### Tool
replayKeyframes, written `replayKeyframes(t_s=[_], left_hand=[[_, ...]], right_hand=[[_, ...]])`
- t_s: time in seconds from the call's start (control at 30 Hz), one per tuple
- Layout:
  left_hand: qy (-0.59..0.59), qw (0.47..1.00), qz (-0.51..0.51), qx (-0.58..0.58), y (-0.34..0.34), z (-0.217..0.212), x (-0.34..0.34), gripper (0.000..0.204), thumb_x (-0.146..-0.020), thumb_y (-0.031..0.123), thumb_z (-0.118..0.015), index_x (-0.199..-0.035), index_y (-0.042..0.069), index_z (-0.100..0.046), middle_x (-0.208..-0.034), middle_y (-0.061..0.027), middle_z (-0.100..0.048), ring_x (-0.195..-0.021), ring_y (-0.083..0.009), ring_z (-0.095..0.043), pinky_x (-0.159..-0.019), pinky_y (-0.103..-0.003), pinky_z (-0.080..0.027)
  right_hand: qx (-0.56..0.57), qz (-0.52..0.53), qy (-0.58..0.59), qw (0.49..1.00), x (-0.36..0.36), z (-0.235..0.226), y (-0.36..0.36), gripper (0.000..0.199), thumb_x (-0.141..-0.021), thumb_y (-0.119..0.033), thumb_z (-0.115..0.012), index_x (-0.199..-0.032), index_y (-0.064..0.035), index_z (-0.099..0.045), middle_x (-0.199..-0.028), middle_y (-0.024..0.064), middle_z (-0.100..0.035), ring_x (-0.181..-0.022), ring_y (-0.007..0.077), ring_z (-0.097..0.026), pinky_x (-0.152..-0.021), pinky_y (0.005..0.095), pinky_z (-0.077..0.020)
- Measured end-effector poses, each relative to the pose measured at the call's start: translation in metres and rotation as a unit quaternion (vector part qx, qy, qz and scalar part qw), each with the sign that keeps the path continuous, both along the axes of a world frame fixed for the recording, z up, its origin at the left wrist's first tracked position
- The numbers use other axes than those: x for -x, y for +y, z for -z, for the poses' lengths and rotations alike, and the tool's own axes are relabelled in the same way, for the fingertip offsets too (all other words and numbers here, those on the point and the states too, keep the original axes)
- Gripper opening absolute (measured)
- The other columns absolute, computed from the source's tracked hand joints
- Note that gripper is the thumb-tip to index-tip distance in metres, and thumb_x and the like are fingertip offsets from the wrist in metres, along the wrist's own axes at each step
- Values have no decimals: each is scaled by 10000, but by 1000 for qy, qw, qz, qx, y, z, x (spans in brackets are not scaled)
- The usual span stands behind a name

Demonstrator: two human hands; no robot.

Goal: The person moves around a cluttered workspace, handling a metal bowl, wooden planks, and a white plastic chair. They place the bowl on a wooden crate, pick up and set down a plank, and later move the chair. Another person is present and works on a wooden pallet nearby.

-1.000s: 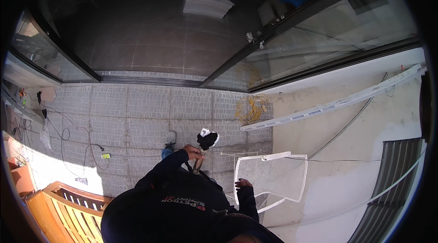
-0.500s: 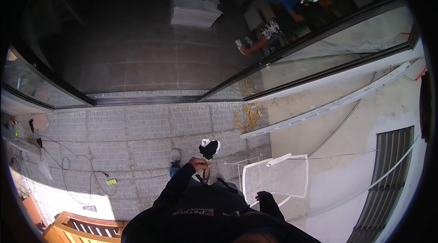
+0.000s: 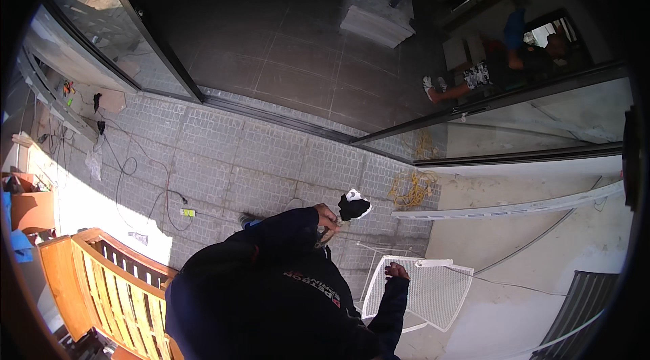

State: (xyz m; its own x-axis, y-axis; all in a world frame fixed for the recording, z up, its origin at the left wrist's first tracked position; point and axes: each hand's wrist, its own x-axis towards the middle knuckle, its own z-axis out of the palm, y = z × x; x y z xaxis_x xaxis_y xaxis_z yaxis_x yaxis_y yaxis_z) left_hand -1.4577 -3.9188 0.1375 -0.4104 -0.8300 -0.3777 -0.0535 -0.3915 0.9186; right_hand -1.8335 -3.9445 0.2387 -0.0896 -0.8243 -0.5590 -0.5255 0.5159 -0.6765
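Observation:
My left hand [image 3: 328, 217] is closed in front of my dark jacket, round a narrow beige-brown piece. A black-and-white bundle [image 3: 354, 206], cloth-like but too small to name for certain, sticks out just beyond its fingers. My right hand [image 3: 397, 270] holds nothing, its fingers loosely apart. It hovers over the left part of a white wire-mesh rack [image 3: 426, 292]; I cannot tell whether it touches the mesh.
Yellow cord [image 3: 414, 191] lies coiled by the wall. A long white bar [image 3: 508, 210] reaches rightward. Sliding glass doors [image 3: 386, 147] open onto a dark-tiled room with a white block [image 3: 377, 15] and a seated person [image 3: 477, 76]. Cables [image 3: 169, 187] and a wooden bench [image 3: 112, 292] are left.
My view has turned, so the doorway now slants and more of the bench shows. My right hand has come up and forward over the rack. The left keeps its hold on the bundle.

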Motion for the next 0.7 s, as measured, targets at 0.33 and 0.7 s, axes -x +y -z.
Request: replayKeyframes(t_s=[0.33, 0.7], left_hand=[[-34, 989, 99, -104, 64, -30, -53, 270, -676, 311, -711, -624, 70, -602, -579, 15, -538, -579, -58, -494, -557, -246, -383], [-13, 966, 225, -123, 9, -29, -23, 216, -808, 206, -606, -912, 19, -636, -911, -47, -637, -848, -112, -578, -772, -259, -438]], right_hand=[[-155, 168, -135, 964, -53, 152, 254, 319, -826, -303, -527, -1057, -84, -515, -931, 152, -616, -750, 234, -594, -593, 357, -460], [-263, 354, -165, 882, -98, 208, 376, 228, -843, -230, -525, -944, -28, -556, -722, 83, -607, -548, 166, -556, -478, 290, -433]])
